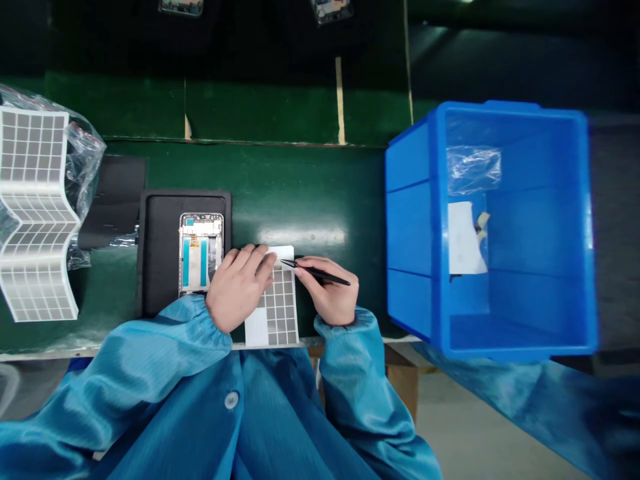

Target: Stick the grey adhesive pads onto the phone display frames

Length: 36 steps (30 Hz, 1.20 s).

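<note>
A white sheet of grey square stickers (278, 308) lies at the near edge of the green bench. My left hand (239, 285) rests on its upper left part, fingers curled and pressing the sheet down. My right hand (327, 293) pinches black tweezers (316, 272), whose tip points left onto the top of the sheet. Just left of my left hand, a phone frame (200, 252) with two teal strips lies on a black tray (160, 253).
Folded sheets of grey stickers (35, 213) sit at the far left, partly in a clear plastic bag (83, 157). A large blue bin (500, 227) stands at the right, holding white paper and clear film. A dark pad (117, 200) lies behind the tray.
</note>
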Available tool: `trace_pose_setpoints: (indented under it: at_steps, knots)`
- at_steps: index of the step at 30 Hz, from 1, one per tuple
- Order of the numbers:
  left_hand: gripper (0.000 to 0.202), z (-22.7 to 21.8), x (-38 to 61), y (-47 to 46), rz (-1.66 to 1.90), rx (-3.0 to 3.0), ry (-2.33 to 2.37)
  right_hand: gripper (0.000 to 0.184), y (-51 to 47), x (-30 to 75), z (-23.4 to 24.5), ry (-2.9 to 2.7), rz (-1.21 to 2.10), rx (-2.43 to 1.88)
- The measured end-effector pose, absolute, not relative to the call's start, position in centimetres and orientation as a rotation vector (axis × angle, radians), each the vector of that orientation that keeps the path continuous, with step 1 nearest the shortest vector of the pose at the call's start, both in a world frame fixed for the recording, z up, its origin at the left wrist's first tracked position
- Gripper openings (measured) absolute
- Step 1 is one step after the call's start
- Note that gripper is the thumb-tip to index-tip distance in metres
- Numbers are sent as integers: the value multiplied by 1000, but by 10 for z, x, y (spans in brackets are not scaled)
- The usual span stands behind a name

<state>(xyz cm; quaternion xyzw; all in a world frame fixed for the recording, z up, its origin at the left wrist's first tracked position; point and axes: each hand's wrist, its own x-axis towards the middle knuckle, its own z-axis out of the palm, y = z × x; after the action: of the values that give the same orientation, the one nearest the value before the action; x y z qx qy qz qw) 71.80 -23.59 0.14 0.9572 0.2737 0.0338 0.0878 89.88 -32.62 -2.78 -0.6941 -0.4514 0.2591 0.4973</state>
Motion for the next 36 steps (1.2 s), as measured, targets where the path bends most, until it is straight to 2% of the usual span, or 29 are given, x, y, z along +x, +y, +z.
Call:
trace_pose_setpoints:
  at_steps: [19,26,29,32,36]
  knots:
    - [40,1,719,-237,37,2855,848,10,-328,899,-29,-981,610,-1678]
    - [38,-1,718,-235,153,2810,834,9,-330,901,-23,-791,615,-1653]
    - [37,6,712,-233,343,2648,847,11,-329,897,-18,-660,666,-1625]
    - [25,22,702,-230,552,2296,956,12,-325,888,-9,-621,690,-1581]
    - [13,39,687,-226,543,1793,1048,11,-316,873,4,-702,695,-1557]
